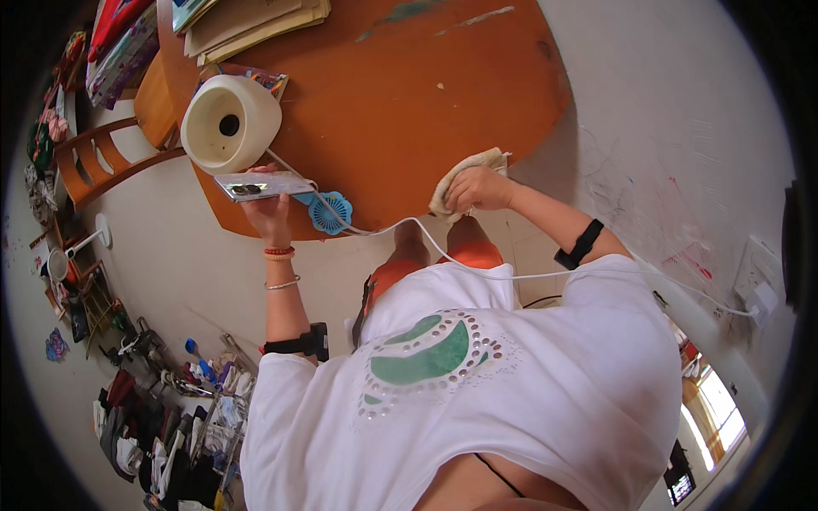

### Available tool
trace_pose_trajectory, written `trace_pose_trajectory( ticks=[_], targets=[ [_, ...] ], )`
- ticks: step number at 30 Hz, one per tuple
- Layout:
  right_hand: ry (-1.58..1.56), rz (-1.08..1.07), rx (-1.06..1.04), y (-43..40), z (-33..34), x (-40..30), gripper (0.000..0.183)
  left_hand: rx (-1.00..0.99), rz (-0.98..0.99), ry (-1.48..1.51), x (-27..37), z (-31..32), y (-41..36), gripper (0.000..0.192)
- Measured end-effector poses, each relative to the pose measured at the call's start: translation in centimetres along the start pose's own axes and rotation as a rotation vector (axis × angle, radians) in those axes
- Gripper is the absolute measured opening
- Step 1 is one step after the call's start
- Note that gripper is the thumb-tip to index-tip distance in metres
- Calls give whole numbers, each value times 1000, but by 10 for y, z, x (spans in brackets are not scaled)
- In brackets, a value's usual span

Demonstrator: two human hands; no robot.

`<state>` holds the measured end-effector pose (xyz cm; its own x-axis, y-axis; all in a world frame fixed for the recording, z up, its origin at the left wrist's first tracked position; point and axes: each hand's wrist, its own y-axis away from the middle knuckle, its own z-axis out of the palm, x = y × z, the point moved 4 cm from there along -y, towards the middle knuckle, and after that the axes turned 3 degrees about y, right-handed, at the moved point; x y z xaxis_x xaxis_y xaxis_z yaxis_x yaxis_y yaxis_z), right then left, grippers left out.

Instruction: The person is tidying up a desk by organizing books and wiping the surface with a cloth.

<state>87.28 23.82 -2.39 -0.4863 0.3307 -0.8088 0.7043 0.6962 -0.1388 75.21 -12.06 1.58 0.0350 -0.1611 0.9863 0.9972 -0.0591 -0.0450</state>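
My left hand (267, 214) holds a smartphone (268, 185) over the table's left edge, its camera lenses showing. A white charging cable (441, 248) is at the phone's end and runs across my body to a plug (762, 303) at the wall socket. With my right hand (479, 188) I grip a cream cloth (447, 185) at the near edge of the orange-brown wooden table (396, 128). Beside the phone lies a light blue handheld fan (330, 212). A cream round container (231, 124) with a dark spot inside stands just beyond the phone.
Stacked brown paper folders or envelopes (255, 25) lie at the table's far left, near colourful bags (124, 57). A wooden chair (105, 160) stands left of the table. A scribbled white wall (664, 128) borders the right side. Piled clothes (160, 441) are at the lower left.
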Motion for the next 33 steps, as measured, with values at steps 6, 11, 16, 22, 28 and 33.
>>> trace_pose_trajectory(
  ticks=[6, 11, 16, 22, 28, 33],
  targets=[
    [231, 53, 290, -3, -71, 33, 20, -28, 19, -22, 2, 3, 4, 65],
    [132, 409, 1076, -34, -116, 108, 41, -103, 35, -110, 2, 21, -5, 65],
    [108, 273, 577, -22, -30, 68, 28, -144, 45, -186, 2, 30, -7, 64],
    [-52, 185, 404, 50, 15, -2, 15, -191, 27, -352, 5, 44, -16, 60],
    [22, 535, 1016, 64, -70, 22, 31, -315, 56, -762, 17, 99, -24, 59],
    [294, 696, 1194, 65, -87, 57, 28, -525, 119, -1051, 15, 142, -24, 64]
  ],
)
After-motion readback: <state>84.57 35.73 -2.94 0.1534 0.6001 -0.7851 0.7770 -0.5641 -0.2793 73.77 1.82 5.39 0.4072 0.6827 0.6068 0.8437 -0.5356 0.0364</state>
